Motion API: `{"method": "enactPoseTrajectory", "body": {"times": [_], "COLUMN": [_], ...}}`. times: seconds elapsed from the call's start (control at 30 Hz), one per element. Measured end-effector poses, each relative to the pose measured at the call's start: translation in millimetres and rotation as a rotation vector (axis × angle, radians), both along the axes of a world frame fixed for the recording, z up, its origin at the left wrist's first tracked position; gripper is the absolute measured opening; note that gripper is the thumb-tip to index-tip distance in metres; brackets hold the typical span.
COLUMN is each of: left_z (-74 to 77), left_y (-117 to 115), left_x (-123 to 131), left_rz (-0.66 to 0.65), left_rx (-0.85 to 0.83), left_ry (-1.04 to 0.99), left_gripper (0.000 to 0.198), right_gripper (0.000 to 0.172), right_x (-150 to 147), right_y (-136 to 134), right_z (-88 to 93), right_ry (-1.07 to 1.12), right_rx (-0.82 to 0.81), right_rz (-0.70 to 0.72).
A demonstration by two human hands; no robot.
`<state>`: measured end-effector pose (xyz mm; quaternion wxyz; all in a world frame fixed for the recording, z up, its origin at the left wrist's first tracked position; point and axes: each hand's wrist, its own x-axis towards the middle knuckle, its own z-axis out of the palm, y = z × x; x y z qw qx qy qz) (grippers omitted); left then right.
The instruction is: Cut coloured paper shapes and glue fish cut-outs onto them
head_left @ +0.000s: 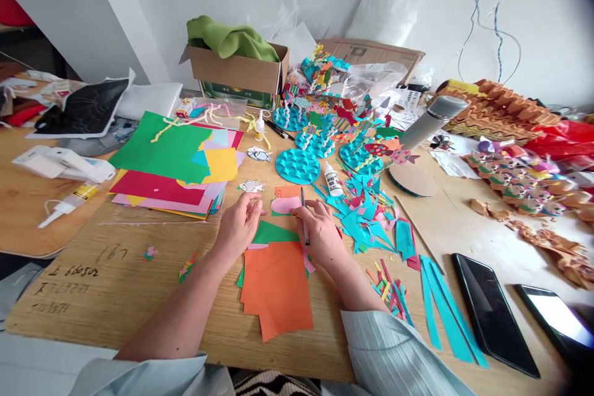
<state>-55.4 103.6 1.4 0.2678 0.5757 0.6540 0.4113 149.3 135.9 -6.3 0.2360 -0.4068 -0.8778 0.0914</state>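
Note:
My right hand is closed round a dark pen, which stands nearly upright between thumb and fingers. Just left of the pen lie small pieces of paper, a pink one and an orange one with a drawn outline. My left hand rests beside them, fingers loosely curved, and nothing shows in it. Beyond it are two white paper fish cutouts, one nearer and one farther. Between my forearms lies an orange sheet with a faint fish outline, overlapping a green piece.
Coloured sheets are stacked at left. Turquoise discs with paper fish stand at the back, near a glue bottle. Blue scraps and strips lie right, beside a phone. A cardboard box is behind.

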Motion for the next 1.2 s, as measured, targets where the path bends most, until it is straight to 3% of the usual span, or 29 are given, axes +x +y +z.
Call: {"method": "enactPoseTrajectory", "body": {"times": [0.5,0.87,1.2], "left_z": [-2.7,0.0,-5.5], "left_y": [1.3,-3.8,-3.2], "left_x": [0.1,6.2,4.2], "left_rz": [-0.047,-0.294,-0.315], "left_rx": [-0.012,0.115,0.111], "left_ry": [0.042,0.296,0.323], "left_gripper": [0.029,0.041,0.045], "right_gripper": [0.031,0.033,0.029], "right_x": [0.1,0.1,-0.6], "right_y": [-0.9,-0.7,-0.4], "right_z": [1.1,-1.3,0.5], "right_ry": [-0.011,-0.018,-0.050], "right_rx": [0.025,0.027,0.019], "right_rz": [0.005,0.009,-0.007]}}
